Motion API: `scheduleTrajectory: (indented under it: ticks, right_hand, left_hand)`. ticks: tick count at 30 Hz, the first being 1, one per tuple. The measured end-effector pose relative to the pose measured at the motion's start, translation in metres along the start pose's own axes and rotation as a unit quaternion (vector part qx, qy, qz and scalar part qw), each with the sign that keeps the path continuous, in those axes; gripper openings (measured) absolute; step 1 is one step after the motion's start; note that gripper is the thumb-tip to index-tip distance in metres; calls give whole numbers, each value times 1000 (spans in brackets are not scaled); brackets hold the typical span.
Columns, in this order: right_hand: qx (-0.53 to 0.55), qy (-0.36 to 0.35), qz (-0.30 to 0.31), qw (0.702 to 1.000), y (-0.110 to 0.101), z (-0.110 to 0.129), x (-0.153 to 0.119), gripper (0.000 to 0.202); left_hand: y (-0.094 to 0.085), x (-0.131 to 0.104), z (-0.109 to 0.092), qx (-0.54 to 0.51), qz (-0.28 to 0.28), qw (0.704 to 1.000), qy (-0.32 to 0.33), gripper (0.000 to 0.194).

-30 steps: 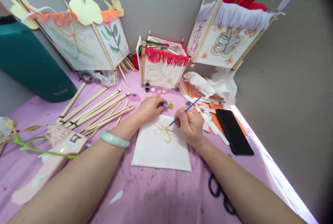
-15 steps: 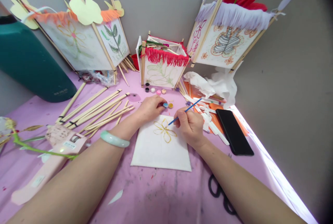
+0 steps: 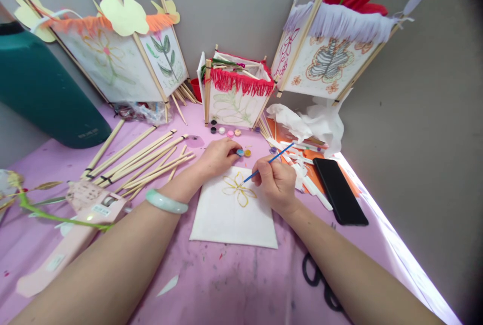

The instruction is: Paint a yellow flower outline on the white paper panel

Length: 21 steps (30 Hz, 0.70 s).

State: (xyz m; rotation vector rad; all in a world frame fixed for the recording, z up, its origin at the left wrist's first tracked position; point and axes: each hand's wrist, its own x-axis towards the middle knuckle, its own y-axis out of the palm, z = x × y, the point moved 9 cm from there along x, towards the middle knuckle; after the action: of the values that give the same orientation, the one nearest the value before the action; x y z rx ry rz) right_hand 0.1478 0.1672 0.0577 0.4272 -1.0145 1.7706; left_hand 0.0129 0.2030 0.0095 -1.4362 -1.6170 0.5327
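Note:
A thin blue paintbrush (image 3: 268,163) is pinched in my right hand (image 3: 277,184), its tip down at the centre of a yellow flower outline (image 3: 240,191). That flower is on a white fabric-like panel (image 3: 234,227) lying flat on the table. My left hand (image 3: 219,156) rests at the panel's top edge, its fingertips closed on a small blue paint pot (image 3: 240,152). Touching or very close to that pot is a yellow paint pot (image 3: 247,153). A pale green bangle (image 3: 166,201) circles my left wrist.
Several paint pots (image 3: 230,134) stand before a red-fringed lantern (image 3: 241,101). Wooden sticks (image 3: 145,156) and a pink glue gun (image 3: 86,214) lie left, near a teal bottle (image 3: 49,93). On the right are a black phone (image 3: 339,190), paper scraps (image 3: 313,184) and scissors (image 3: 320,282).
The paintbrush has shifted very slightly at the flower's centre. My left hand, the paint pots and the panel stay where they were.

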Motion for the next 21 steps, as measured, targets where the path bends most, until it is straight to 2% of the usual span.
scheduleTrajectory:
  ticks: [15,21]
  right_hand:
    - [3,-5,33,999,9,-5,-1,32]
    - [-11,-11,11,1000,3,-1,-1,33]
  left_hand:
    - [0,0,0,3,10,1000,-9,22]
    - [0,-1,0,4,6,1000,-8,22]
